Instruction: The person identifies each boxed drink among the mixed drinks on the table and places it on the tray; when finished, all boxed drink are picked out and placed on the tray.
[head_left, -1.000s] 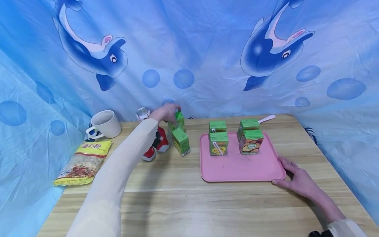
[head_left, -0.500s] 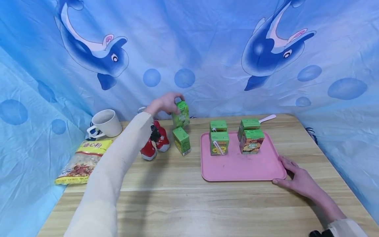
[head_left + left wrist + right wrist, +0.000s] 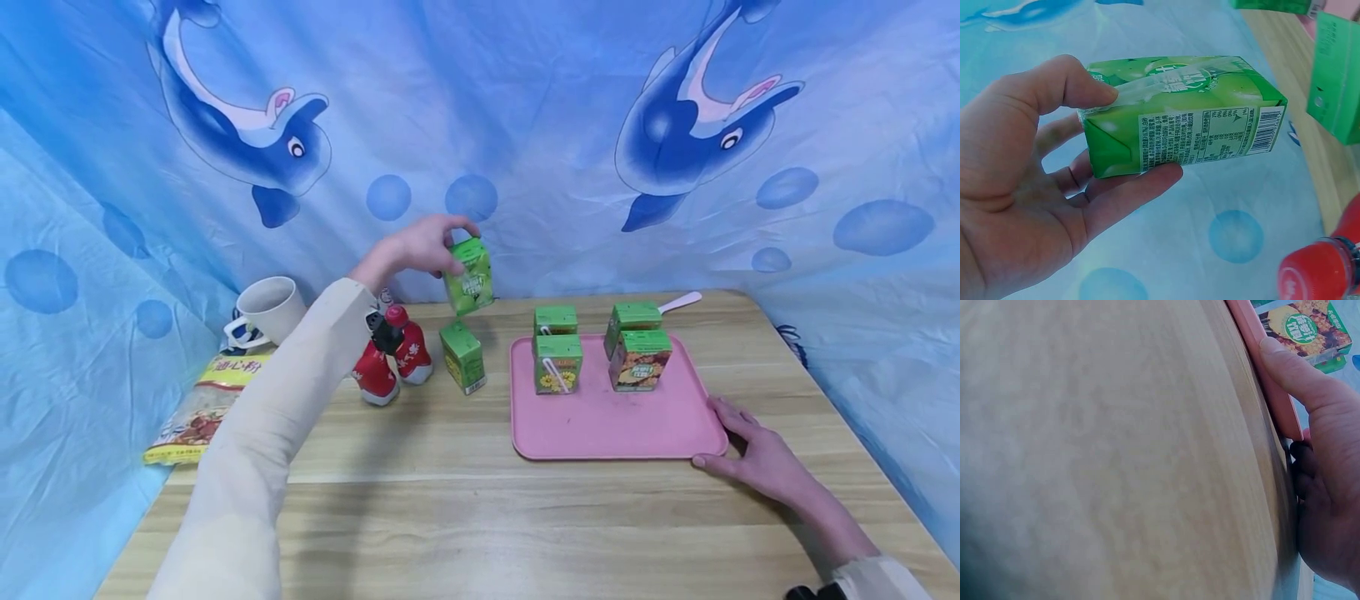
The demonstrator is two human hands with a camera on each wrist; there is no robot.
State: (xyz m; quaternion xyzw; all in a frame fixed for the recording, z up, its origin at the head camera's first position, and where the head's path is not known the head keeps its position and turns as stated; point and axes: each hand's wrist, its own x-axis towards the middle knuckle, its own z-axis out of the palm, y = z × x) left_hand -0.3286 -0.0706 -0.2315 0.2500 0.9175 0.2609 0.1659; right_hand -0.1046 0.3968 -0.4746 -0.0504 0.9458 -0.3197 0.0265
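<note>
Held up above the back of the table is a green drink carton (image 3: 470, 279), which my left hand (image 3: 420, 247) grips by its top end. In the left wrist view, thumb and fingers lie on opposite sides of this carton (image 3: 1179, 119), and a straw in a clear wrapper runs along it. Another green drink carton (image 3: 462, 358) stands on the table below. My right hand (image 3: 761, 457) grips the front right corner of a pink tray (image 3: 600, 435), thumb on the front rim and fingers at the side. Several drink cartons (image 3: 558, 367) stand upright on the tray.
Two red bottles (image 3: 377, 377) stand left of the lower carton, partly behind the left arm, with a can (image 3: 386, 297) behind them. Farther left are a white mug (image 3: 272, 310) and a pasta bag (image 3: 197, 417). A pink handle (image 3: 681, 302) sticks out behind the tray.
My left hand has lifted the green carton from beside the can, up and a little to the right. The right hand stays at the tray corner.
</note>
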